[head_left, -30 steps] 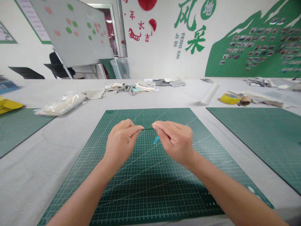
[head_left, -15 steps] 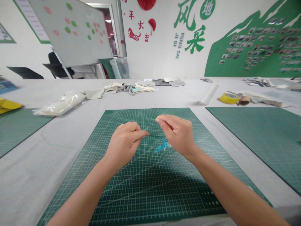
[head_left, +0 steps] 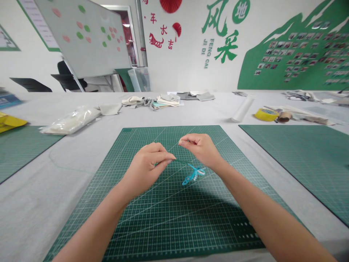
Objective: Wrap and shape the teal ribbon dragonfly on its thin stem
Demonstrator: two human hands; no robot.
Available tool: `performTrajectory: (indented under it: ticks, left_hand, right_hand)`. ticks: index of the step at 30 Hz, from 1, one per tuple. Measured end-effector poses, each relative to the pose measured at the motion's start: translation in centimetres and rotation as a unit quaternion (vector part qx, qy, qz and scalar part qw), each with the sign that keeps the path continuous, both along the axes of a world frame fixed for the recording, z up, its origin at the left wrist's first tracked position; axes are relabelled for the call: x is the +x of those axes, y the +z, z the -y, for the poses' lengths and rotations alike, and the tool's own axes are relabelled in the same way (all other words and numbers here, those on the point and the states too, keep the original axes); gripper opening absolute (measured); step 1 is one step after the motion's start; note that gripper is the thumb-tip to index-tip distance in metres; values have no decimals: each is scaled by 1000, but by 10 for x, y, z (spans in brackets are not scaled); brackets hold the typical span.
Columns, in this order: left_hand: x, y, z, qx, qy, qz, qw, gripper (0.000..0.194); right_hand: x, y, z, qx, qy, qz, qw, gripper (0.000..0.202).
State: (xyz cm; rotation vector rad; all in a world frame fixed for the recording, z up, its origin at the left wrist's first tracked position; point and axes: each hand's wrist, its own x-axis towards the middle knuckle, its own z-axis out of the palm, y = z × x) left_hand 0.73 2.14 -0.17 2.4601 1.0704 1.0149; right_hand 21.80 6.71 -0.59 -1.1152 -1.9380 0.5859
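Above the green cutting mat (head_left: 163, 225), my left hand (head_left: 148, 163) is closed in a pinch on the end of a thin dark green stem (head_left: 181, 161). From the stem's other end hangs a small blue flower-like piece (head_left: 194, 174) with looped, whitish-edged petals. Up and to the right, my right hand (head_left: 200, 147) is also pinched, thumb against fingers, just above the blue piece and apart from the left hand. Whatever lies between its fingertips is too small to make out.
A thin thread (head_left: 65, 167) trails across the cloth on the left. More cutting mats lie at left and right (head_left: 300, 156). Further back are a clear plastic packet (head_left: 72, 120), fabric scraps (head_left: 169, 99), a white roll (head_left: 243, 109) and yellow tape (head_left: 266, 114).
The blue flower-like piece has swung down and right and shows more fully. My left hand has shifted slightly right, and my right hand has turned, its fingertips pointing left.
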Motion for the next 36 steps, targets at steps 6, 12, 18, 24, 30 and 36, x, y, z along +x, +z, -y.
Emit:
performTrajectory:
  ticks: [6, 12, 18, 24, 30, 36]
  left_hand:
    - [-1, 2, -1, -84, 31, 79, 993, 17]
    - [0, -1, -5, -142, 93, 149, 974, 14]
    - [-1, -4, -9, -284, 103, 286, 909, 14]
    - [-4, -2, -11, -388, 86, 403, 825, 30]
    - [-6, -3, -14, -461, 50, 486, 741, 26]
    - [-6, -5, -15, -526, 17, 523, 671, 21]
  right_hand:
    - [-1, -16, -15, -109, 43, -61, 991, 18]
    - [-11, -26, -14, -146, 82, -82, 982, 19]
    - [-15, -27, -9, -168, 78, -67, 980, 22]
    - [-15, -26, -7, -172, 82, -72, 979, 19]
    - [-16, -24, -6, -170, 83, -76, 979, 17]
    - [-15, -25, -5, -178, 88, -69, 978, 17]
